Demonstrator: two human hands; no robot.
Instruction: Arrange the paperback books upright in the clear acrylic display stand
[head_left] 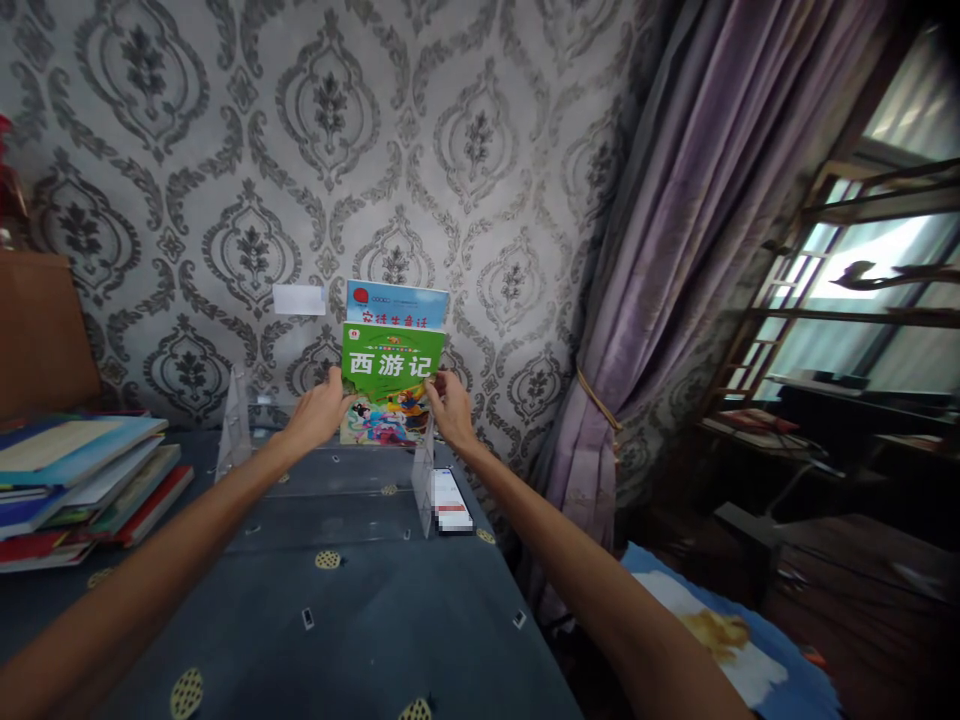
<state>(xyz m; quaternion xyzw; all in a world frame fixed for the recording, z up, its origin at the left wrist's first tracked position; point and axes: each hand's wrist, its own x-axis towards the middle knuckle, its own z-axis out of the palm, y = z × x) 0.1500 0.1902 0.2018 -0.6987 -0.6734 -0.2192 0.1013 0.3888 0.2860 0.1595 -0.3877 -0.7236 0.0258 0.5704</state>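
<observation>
A green book [393,362] with white characters and colourful figures is upright in front of a blue book [397,302], whose top shows above it. My left hand [324,408] grips the green book's left edge. On the opposite edge, my right hand [451,408] holds it with thumb in front. Around and below the books stands a clear plastic holder, its left side panel [235,425] apart from the books and its right panel [424,485] below my right hand. Whether the books touch the holder's base cannot be made out.
A phone [452,500] lies right of the holder on the dark patterned tablecloth [360,620]. Stacked books [82,480] lie at the left, before a brown box [45,330]. A purple curtain [645,280] hangs at the right, beside shelving.
</observation>
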